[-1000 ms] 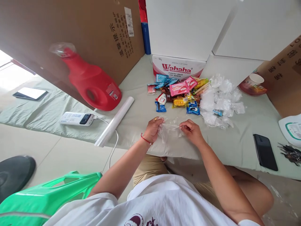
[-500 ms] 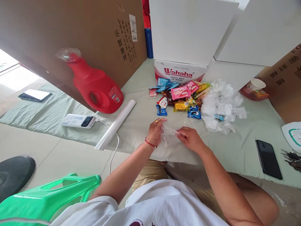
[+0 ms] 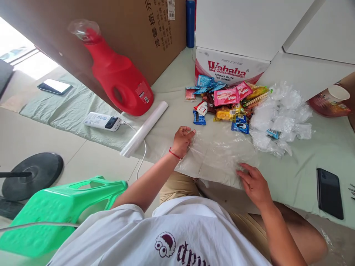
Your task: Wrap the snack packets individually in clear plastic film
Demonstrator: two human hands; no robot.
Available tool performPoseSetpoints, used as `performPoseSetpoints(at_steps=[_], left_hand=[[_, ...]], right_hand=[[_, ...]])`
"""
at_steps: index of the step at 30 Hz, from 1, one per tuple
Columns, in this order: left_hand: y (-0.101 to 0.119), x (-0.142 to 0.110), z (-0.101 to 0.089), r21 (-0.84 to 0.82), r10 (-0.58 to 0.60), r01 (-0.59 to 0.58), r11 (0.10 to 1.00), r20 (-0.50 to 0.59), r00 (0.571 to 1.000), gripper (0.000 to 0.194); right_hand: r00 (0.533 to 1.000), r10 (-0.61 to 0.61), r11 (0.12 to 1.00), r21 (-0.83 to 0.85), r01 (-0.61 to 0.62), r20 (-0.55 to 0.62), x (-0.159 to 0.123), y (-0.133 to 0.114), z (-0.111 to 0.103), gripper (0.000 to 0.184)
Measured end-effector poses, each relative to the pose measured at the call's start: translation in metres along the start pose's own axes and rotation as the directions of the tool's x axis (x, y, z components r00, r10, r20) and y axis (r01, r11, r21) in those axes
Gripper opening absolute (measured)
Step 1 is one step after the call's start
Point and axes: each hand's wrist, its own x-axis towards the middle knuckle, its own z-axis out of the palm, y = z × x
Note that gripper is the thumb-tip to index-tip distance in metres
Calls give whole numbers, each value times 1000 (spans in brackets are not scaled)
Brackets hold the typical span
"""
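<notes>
Pale green cloth (image 3: 283,179) underlies clear film (image 3: 219,151) between left hand (image 3: 182,142), pinching its edge, and right hand (image 3: 255,184); right's grip unclear.

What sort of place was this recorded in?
Possibly a storeroom or the back of a small shop, though a home isn't ruled out: a large cardboard box, a water carton and a heap of wrapped snacks share a cloth-covered table.

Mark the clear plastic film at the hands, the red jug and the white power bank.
Clear plastic film (image 3: 222,149), head view: its middle.
Red jug (image 3: 119,70), head view: middle of its body.
White power bank (image 3: 99,121), head view: top casing.
</notes>
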Motion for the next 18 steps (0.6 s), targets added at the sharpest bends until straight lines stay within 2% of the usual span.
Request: performPoseSetpoints(at_steps=[2, 4, 6, 8, 10, 11, 13, 15, 18], left_hand=[[0, -2, -2, -8, -27, 28, 1000, 107, 994, 50], [-1, -4, -2, 0, -47, 47, 999, 186, 982, 56], [-2, -6, -1, 47, -39, 31, 998, 185, 982, 51], [-3, -10, 3, 180, 57, -75, 981, 106, 993, 37], [-1, -17, 8, 381, 263, -265, 886, 57, 963, 22], [0, -22, 12, 467, 376, -375, 801, 96, 922, 16], [5, -37, 21, 535, 527, -587, 608, 281, 802, 11], [11, -57, 34, 469, 558, -747, 472, 497, 665, 14], [14, -88, 59, 304, 509, -856, 419, 701, 498, 21]], right_hand=[[991, 116, 993, -12, -117, -66, -4, -7, -9, 28], [948, 212, 977, 16, -214, -236, 3, -21, -22, 25], [899, 224, 974, 50, -222, -375, 17, -36, -30, 21], [901, 172, 985, 54, -164, -398, 31, -47, -27, 19], [947, 100, 995, 9, -102, -307, 40, -49, -11, 20], [970, 69, 997, -30, -78, -233, 42, -48, 1, 22], [996, 42, 991, -120, -51, -74, 41, -43, 25, 26], [997, 63, 979, -197, -55, 35, 37, -40, 45, 30], [992, 103, 965, -249, -82, 74, 36, -39, 62, 32]])
